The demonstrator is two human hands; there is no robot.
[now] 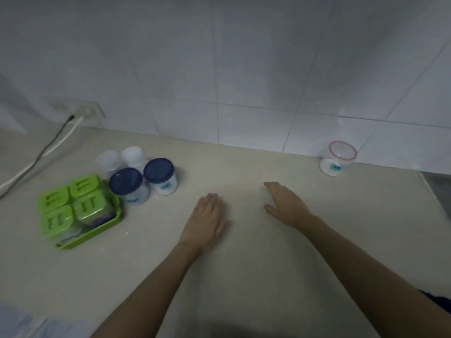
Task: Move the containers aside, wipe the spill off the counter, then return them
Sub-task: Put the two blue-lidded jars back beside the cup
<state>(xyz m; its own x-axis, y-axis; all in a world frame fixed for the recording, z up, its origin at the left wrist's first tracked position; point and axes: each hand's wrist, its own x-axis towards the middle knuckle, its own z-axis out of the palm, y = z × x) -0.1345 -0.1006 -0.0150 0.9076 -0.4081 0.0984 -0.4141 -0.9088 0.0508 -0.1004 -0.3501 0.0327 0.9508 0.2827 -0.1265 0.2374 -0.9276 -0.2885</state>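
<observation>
My left hand (205, 219) lies flat, palm down, over the beige counter (244, 264), holding nothing. My right hand (285, 203) hovers to its right, fingers loosely apart and empty. Left of my hands stand two jars with dark blue lids (125, 185) (159, 175), and behind them two clear white-lidded jars (108, 159) (134, 154). A green tray (97, 231) holds several green-lidded boxes (69, 206). Far right, by the wall, sits a clear jar with a pink rim (338, 158). Faint white specks dot the counter near the tray; no cloth is in view.
A white tiled wall (244, 81) backs the counter. At the left, a wall socket (80, 109) has a black cable and a white cable (41, 154) trailing across the counter. The counter's right edge (434, 191) drops off near the pink-rimmed jar.
</observation>
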